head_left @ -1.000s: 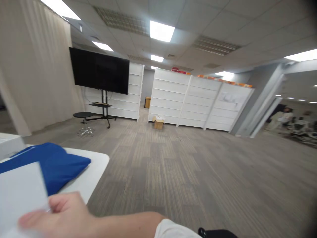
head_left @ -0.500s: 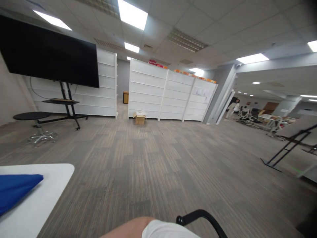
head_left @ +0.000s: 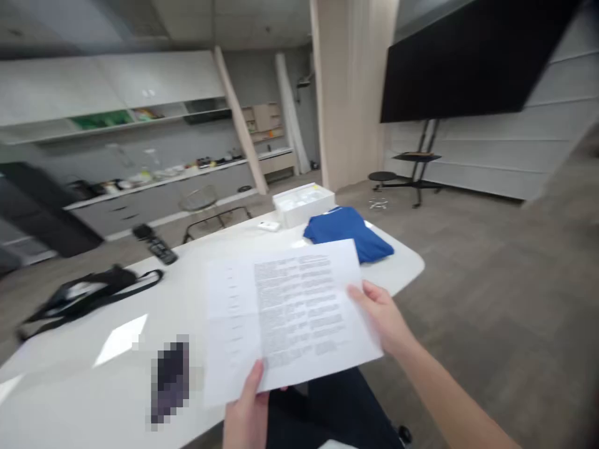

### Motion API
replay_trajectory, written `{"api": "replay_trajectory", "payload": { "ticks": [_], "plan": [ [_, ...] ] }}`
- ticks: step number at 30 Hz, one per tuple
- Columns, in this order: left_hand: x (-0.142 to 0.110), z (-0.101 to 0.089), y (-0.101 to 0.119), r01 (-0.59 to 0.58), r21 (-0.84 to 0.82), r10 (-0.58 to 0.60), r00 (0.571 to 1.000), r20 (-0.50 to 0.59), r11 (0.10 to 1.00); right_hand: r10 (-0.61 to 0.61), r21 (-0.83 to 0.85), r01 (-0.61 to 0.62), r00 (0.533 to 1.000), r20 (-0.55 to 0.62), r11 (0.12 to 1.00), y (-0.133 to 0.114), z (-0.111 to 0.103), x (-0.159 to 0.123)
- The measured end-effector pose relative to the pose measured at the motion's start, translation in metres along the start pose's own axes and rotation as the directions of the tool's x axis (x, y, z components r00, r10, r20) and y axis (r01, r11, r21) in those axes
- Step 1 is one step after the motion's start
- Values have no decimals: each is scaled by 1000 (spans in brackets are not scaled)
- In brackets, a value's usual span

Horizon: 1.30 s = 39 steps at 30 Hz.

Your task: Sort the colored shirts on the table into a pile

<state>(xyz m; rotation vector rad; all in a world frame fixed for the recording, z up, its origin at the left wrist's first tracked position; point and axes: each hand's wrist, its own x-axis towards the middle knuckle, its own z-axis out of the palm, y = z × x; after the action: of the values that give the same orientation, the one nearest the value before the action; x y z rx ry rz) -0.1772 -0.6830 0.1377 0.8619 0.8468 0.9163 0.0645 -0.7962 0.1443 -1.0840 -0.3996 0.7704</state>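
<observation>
A printed sheet of paper (head_left: 299, 312) with columns of small text is held up over the near edge of a white table (head_left: 196, 255). My left hand (head_left: 248, 408) grips its bottom edge, thumb on the front and the other fingers mostly hidden behind. At the sheet's right edge, my right hand (head_left: 377, 308) pinches it between thumb and fingers. The print is too blurred to read. Just beyond the paper lies a folded blue cloth (head_left: 349, 227), partly covered by it. A pixelated dark object (head_left: 171, 380) rests on the table left of my left hand.
A white box (head_left: 304, 202) stands at the table's far side beside a small white object (head_left: 268, 226). A black strapped bag (head_left: 93, 290) and a black handheld device (head_left: 156, 243) lie at the left. Past the table are a round stool (head_left: 382, 176) and a large screen (head_left: 468, 62).
My view has swung left from the open floor and white shelving to the table. Both hands and the sheet of paper are now in view; neither hand showed before.
</observation>
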Motion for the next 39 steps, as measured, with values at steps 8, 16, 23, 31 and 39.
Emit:
{"api": "replay_trajectory", "payload": {
  "ticks": [8,16,23,31,39],
  "plan": [
    [-4,-31,-1,-35,-41,37,998,49,999,135,-32,-134,990,41,990,8,18,9],
    [17,-48,-2,127,-31,-127,992,-15,991,233,-212,-207,967,102,955,45,48,43],
    [114,-64,21,129,-207,-145,987,-67,970,159,-375,-177,984,-81,910,83,60,75],
    [310,-59,40,150,-335,-204,970,-133,930,73,-671,59,983,166,739,148,41,119],
    [465,-49,26,146,-347,-225,954,-199,927,54,-757,251,934,353,604,157,60,190]
  ]
}}
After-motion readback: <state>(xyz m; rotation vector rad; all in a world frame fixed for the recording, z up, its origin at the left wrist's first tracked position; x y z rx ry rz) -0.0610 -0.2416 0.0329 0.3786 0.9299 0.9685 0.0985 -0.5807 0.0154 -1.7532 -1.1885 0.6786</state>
